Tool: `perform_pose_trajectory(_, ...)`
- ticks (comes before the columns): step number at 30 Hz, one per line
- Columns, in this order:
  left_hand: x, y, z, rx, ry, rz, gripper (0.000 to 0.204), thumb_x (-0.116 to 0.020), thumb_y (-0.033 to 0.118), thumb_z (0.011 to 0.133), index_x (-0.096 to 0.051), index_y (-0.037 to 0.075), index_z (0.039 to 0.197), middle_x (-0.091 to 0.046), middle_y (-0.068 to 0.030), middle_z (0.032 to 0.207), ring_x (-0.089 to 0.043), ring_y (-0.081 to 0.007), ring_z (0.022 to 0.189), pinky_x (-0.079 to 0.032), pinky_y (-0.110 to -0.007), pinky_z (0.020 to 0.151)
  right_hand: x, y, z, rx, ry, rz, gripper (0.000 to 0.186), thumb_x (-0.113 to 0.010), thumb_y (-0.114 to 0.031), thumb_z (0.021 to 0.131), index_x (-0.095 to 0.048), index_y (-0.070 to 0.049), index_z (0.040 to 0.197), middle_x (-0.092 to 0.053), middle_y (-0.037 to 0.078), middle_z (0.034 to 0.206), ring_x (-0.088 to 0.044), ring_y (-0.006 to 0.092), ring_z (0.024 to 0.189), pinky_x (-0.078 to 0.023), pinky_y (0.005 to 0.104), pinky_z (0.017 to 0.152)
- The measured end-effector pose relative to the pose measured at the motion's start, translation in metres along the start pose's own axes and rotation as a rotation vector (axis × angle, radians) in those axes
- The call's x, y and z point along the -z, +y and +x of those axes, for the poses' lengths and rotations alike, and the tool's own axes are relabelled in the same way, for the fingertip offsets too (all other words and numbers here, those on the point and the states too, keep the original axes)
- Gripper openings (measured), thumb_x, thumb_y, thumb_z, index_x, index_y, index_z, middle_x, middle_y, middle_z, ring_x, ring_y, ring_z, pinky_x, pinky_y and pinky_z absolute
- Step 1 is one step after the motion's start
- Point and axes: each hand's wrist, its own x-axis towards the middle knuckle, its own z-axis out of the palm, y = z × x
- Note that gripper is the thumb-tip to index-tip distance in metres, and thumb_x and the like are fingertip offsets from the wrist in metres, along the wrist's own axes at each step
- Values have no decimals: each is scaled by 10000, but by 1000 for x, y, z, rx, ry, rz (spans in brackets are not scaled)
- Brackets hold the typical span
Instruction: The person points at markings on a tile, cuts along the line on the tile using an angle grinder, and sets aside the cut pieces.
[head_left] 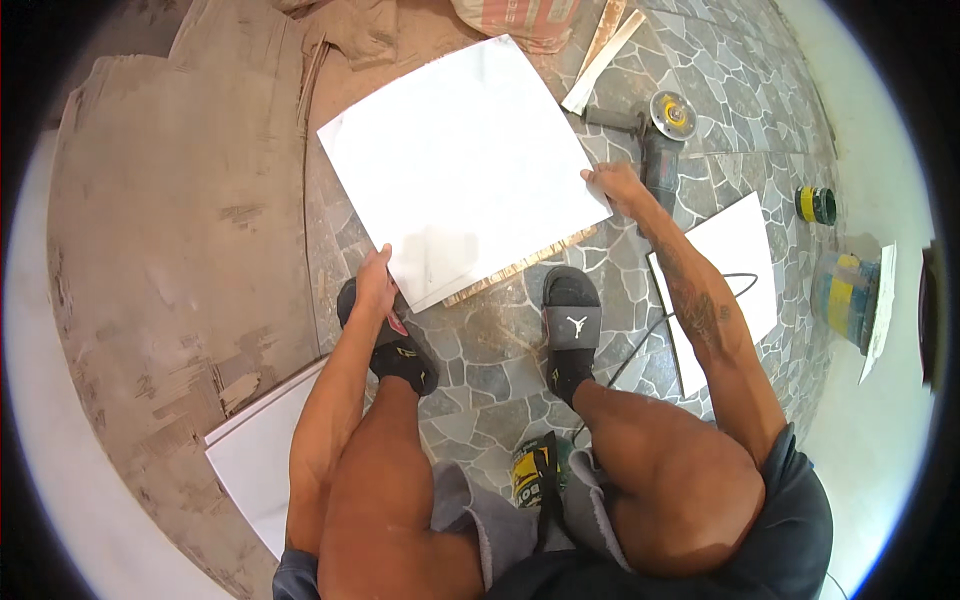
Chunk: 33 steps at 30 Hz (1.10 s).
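A large white square tile (460, 165) lies tilted in front of me, over a wooden piece (525, 266) whose edge shows beneath its near side. My left hand (375, 287) is closed on the tile's near left corner, thumb on top. Something small and reddish shows under that hand, too little of it to name. On the right corner my right hand (615, 187) grips the edge, its thumb over the top face and its other fingers mostly hidden. Just beyond the right hand lies an angle grinder (660, 160) with a disc and side handle.
White tiles lie at right (735, 260) and lower left (262, 465). A black cable (640, 345) crosses the stone-patterned floor. Dusty sheeting (180, 230) covers the left. Wood strips (607, 60) and a sack (520, 20) are beyond. Buckets stand at right (845, 300) and between my legs (530, 470).
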Motion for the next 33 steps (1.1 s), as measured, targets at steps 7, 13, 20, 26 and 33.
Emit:
perform_pose_trajectory(7, 16, 5, -9, 47, 3, -13, 330, -485, 243, 1046, -476, 44, 1308, -594, -81, 1265, -593, -226, 1150, -478, -427, 988, -6, -39, -57, 383, 374, -642, 298, -581, -283, 888, -703, -25, 971, -686, 260, 952, -642, 468, 940, -503, 522, 848)
perform_pose_trajectory(13, 8, -7, 2, -24, 1, -4, 308, -480, 222, 1047, -477, 52, 1304, -591, -68, 1255, -592, -216, 1145, -480, -414, 983, 87, -6, -34, 427, 900, -831, 515, -648, -378, 880, -599, 99, 1070, -643, 323, 1050, -640, 486, 976, -510, 529, 835)
perform_pose_trajectory(20, -5, -9, -4, 11, 49, -5, 307, -488, 219, 1040, -483, 37, 1287, -598, -87, 1235, -598, -228, 1130, -495, -422, 967, 83, 21, -3, 106, 771, -755, 810, -757, -534, 764, -527, 142, 1146, -638, 334, 1087, -648, 467, 1026, -521, 492, 874)
perform_pose_trajectory(26, 3, -14, -8, 49, 42, -20, 326, -512, 246, 1029, -508, 21, 1264, -593, -105, 1222, -600, -236, 1106, -494, -415, 947, 88, 2, -6, -35, 568, -586, 681, -779, -455, 719, -657, 130, 1044, -687, 318, 1045, -690, 424, 973, -537, 459, 827)
perform_pose_trajectory(33, 5, 8, -24, 115, 8, 137, 440, -574, 312, 993, -503, 18, 1313, -588, -108, 1240, -592, -232, 1108, -471, -382, 944, 139, -12, -35, -100, 576, -342, 610, -784, -405, 722, -683, 136, 983, -710, 224, 897, -703, 316, 762, -556, 414, 699)
